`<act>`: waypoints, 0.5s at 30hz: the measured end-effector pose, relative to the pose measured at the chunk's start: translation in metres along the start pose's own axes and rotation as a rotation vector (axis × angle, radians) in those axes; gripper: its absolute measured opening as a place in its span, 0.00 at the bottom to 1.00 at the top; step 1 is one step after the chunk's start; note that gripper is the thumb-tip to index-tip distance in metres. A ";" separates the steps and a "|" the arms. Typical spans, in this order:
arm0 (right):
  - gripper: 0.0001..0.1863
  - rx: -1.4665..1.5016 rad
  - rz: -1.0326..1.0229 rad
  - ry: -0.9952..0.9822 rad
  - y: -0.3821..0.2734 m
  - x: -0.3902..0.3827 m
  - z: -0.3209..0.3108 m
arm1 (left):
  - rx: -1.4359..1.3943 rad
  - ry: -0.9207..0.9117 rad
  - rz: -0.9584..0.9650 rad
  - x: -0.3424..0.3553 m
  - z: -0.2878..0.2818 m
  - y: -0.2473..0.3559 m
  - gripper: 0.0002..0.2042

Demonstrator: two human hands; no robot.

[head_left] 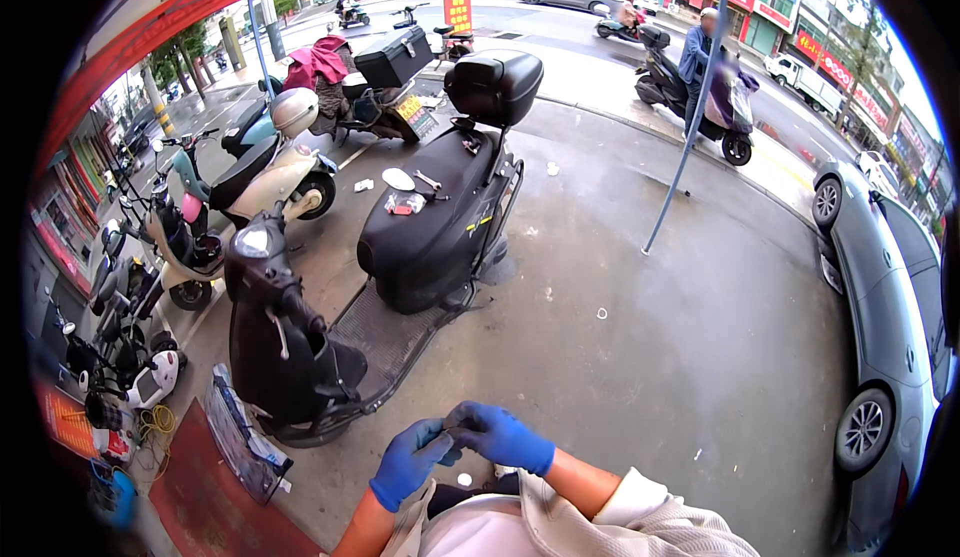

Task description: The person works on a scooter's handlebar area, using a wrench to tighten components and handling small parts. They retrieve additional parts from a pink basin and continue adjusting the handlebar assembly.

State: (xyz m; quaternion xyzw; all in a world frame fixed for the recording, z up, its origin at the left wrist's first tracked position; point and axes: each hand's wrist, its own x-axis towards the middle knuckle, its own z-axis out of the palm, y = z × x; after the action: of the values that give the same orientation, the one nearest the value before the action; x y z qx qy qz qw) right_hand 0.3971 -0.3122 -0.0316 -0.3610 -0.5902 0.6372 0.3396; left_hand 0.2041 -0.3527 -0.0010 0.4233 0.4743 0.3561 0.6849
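Note:
Both hands wear blue gloves and meet in front of my body at the lower middle. The fingers of my left hand (408, 461) are closed in a pinch. Against them press the closed fingers of my right hand (502, 437). Whatever sits between the fingertips is too small or hidden to make out. Just beyond stands a black scooter (420, 237), its front end nearest my left hand. On its seat lie a white oval piece (399, 178), a metal wrench (429, 182) and a small clear bag (405, 203) with something red in it.
A black top box (495, 87) sits at the scooter's rear. Several parked scooters (270, 172) line the left side. A flat plastic-wrapped package (243, 437) lies beside a red mat (215, 487). A blue pole (690, 137) rises ahead; a grey car (890, 297) stands right.

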 end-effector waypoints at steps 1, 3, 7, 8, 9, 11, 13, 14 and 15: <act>0.09 -0.015 -0.034 -0.038 -0.007 0.028 -0.009 | -0.022 0.081 0.017 0.014 -0.005 0.011 0.15; 0.10 -0.052 -0.101 -0.127 -0.022 0.083 -0.025 | -0.045 0.155 0.057 0.047 -0.028 0.030 0.14; 0.11 -0.126 -0.116 -0.155 -0.020 0.176 -0.051 | -0.106 0.239 0.123 0.123 -0.069 0.059 0.12; 0.14 0.013 -0.017 -0.198 -0.013 0.198 -0.061 | -0.079 0.258 0.124 0.146 -0.081 0.063 0.12; 0.15 0.029 0.006 -0.226 -0.013 0.220 -0.069 | -0.052 0.281 0.119 0.167 -0.093 0.066 0.11; 0.16 0.062 0.053 -0.274 -0.019 0.266 -0.091 | -0.031 0.256 0.125 0.213 -0.117 0.071 0.10; 0.20 -0.077 0.108 -0.233 -0.019 0.310 -0.131 | -0.104 0.244 0.119 0.260 -0.127 0.086 0.09; 0.21 -0.181 0.134 -0.160 -0.011 0.336 -0.155 | -0.181 0.260 0.109 0.281 -0.129 0.100 0.09; 0.16 -0.268 0.125 -0.007 -0.004 0.357 -0.180 | -0.258 0.266 0.110 0.305 -0.130 0.113 0.08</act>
State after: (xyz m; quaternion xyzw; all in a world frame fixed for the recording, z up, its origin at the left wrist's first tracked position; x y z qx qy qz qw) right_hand 0.3706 0.0858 -0.0569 -0.4368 -0.6475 0.5741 0.2458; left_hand 0.1616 -0.0058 -0.0284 0.3065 0.4873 0.5035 0.6443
